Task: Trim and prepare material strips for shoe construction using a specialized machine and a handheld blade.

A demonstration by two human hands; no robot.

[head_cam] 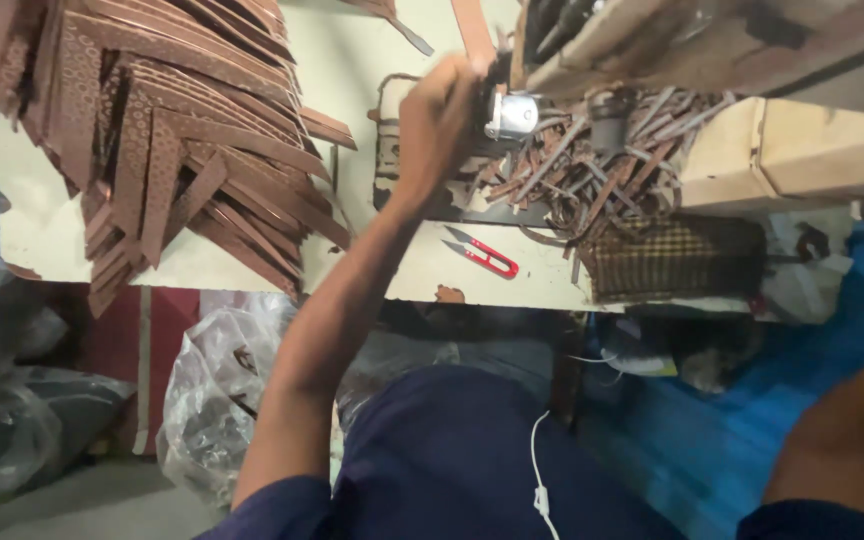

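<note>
Brown leather strip (472, 30) stands at the top of the view, its long axis running away from the person, up and slightly left, with its lower end dropping toward the shiny metal machine part (512, 115) on the workbench. It lies straight ahead of the left hand (439, 110), which is far the nearer of the two: that hand is stretched out at arm's length, fingers curled in a loose fist right against the machine part and the foot of the strip. Whether the fingers actually pinch the strip or only press beside it cannot be told, since the knuckles hide the contact.

Only the right forearm (847, 440) shows, low at the right edge, well apart from the strip; the right hand itself is out of view, so its state is unknown.

Just right of the machine part lies a tangle of narrow brown offcuts (602, 170), spilling over a dark woven basket (677, 258). Near the left forearm, red-handled thread snips (487, 257) rest on the pale table (352, 60). Well to the left, a big fanned pile of patterned brown leather pieces (177, 130) covers the table's corner. Clear plastic bags (217, 390) sit on the floor below.
</note>
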